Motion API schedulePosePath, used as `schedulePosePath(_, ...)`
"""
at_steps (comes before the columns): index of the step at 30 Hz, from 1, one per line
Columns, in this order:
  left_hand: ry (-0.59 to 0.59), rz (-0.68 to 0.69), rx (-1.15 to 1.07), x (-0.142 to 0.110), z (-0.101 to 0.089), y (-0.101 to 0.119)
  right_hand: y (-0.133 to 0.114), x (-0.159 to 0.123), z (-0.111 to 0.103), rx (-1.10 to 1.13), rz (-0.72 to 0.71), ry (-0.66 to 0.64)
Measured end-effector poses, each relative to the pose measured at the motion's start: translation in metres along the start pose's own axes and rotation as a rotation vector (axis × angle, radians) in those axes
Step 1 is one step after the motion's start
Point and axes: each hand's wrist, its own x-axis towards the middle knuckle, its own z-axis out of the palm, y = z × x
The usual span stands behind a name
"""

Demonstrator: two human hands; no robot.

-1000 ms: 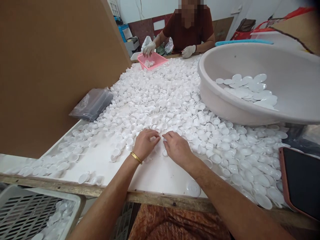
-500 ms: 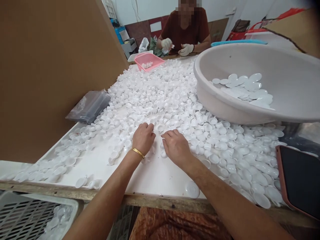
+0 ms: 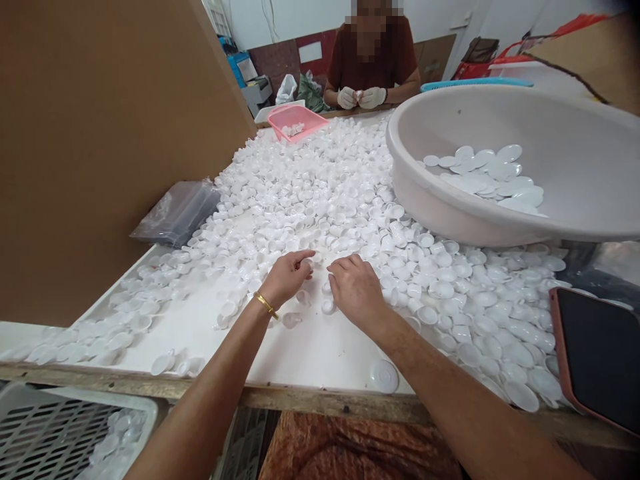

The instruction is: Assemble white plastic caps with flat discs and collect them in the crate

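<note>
Left grip (image 3: 287,277): one, mine, over the worktop (image 3: 320,357); thumb and forefinger slightly apart, something white showing by them; whether it is pinched, I cannot tell.
Right grip (image 3: 357,297): one, mine, facing the left, fingers curled; the fingertips are mostly hidden, so I cannot tell if they hold anything.
Small white pieces (image 3: 310,180): very many, cup-like and disc-like, heaped beyond my two grips and spread to both sides. A few lie loose just beside my fingers; one round piece (image 3: 385,377) lies at the near edge.
Set apart: flat white ovals (image 3: 500,177) in the large basin (image 3: 425,200), right; white pieces (image 3: 117,433) in the slatted crate (image 3: 159,417), below the edge at left; a small cluster (image 3: 293,129) in the pink tray (image 3: 315,120), far end.
Also present: co-worker's gloved hands (image 3: 373,98), together around something small; phone (image 3: 600,353), right.
Progress, by my judgement: a modest share put into containers; the greater part, mixed and loose on the worktop, remains to be handled.
</note>
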Motion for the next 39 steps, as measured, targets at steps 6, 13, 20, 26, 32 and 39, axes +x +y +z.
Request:
schedulePosePath(6, 0.148, 0.272, 0.372, -0.001, 0.007, 0.001, 0.003, 0.002, -0.002, -0.01, 0.047, 0.021)
schedulePosePath(13, 0.044, 0.273, 0.684, -0.011, 0.006, 0.003, 0.006, 0.003, -0.002, -0.055, 0.083, 0.011)
schedulePosePath(20, 0.034, 0.228, 0.643, -0.013, 0.003, 0.004, 0.008, 0.003, -0.001, -0.081, 0.09, -0.012)
schedulePosePath(26, 0.134, 0.306, 0.465, -0.006, 0.008, 0.004, 0.01, 0.005, 0.0, -0.114, 0.079, -0.034)
schedulePosePath(32, 0.125, 0.271, 0.657, -0.016, 0.001, 0.004, 0.011, 0.005, 0.003, -0.097, 0.047, -0.025)
schedulePosePath(39, 0.124, 0.369, 0.814, 0.016, 0.007, 0.012, 0.01, 0.005, 0.005, -0.08, 0.073, -0.007)
